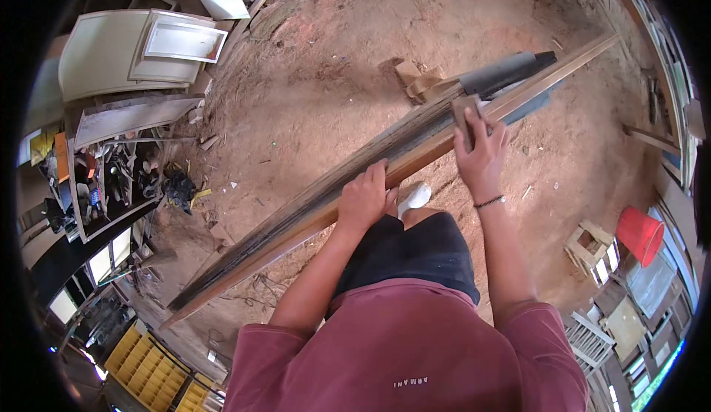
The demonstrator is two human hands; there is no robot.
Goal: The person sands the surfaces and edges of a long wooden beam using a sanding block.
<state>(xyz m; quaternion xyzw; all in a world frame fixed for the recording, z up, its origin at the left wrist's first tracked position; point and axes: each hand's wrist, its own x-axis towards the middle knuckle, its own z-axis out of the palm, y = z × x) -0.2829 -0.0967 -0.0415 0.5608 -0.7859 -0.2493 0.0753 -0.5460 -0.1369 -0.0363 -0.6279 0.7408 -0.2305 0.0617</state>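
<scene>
A long wooden board [426, 153] runs diagonally from the lower left to the upper right in front of my body. My left hand [363, 197] is closed around the board near my lap, with its fingertips over the top edge. My right hand [481, 153] grips a small brown sanding block [466, 114], which rests against the board farther up. Part of the block is hidden under my fingers. Beside the board, on its far side, lies a dark, weathered beam [311, 182].
Wood scraps [418, 79] lie by the beam on the dirt floor [311, 79]. A cluttered shelf [107, 182] and pale panels [104, 53] stand at left. To the right are a red bucket [640, 236] and a small wooden stool [589, 248]. Yellow crates [148, 367] sit lower left.
</scene>
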